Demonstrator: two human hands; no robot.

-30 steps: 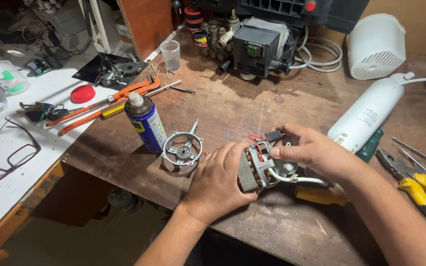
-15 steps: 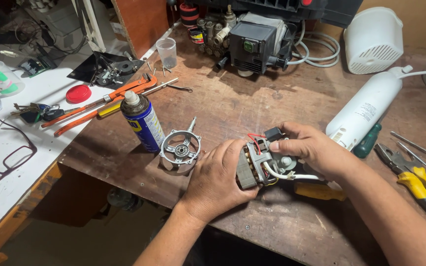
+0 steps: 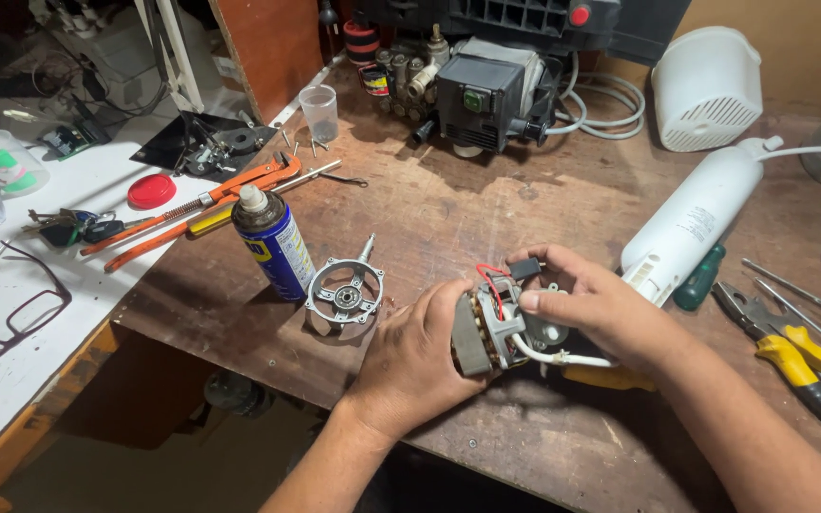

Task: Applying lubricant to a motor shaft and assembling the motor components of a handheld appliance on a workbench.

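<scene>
At the far left of the frame a white table (image 3: 40, 285) carries dark-rimmed glasses (image 3: 7, 323), a red round lid (image 3: 152, 190) and an orange pipe wrench (image 3: 197, 204) that lies slantwise across the seam onto the worn brown wooden bench (image 3: 448, 209). Just right of the seam a blue spray can (image 3: 273, 242) stands upright, and close beside it sits a grey cast-metal end cover (image 3: 345, 294), ring-shaped with spokes. Bare wood lies open above these two, up to the clear plastic cup (image 3: 319, 112).

At lower centre, near the bench's front edge, the left hand (image 3: 410, 366) wraps around the small electric motor (image 3: 496, 328), a blocky stack of metal plates with copper windings, red wires and a white cable. The right hand (image 3: 601, 309) closes on the motor's other side, its fingertips pinching a small black connector at the top. Right of it a smooth white cylindrical housing (image 3: 696, 223) lies slanted, then yellow-handled pliers (image 3: 791, 356) near the right edge.
</scene>
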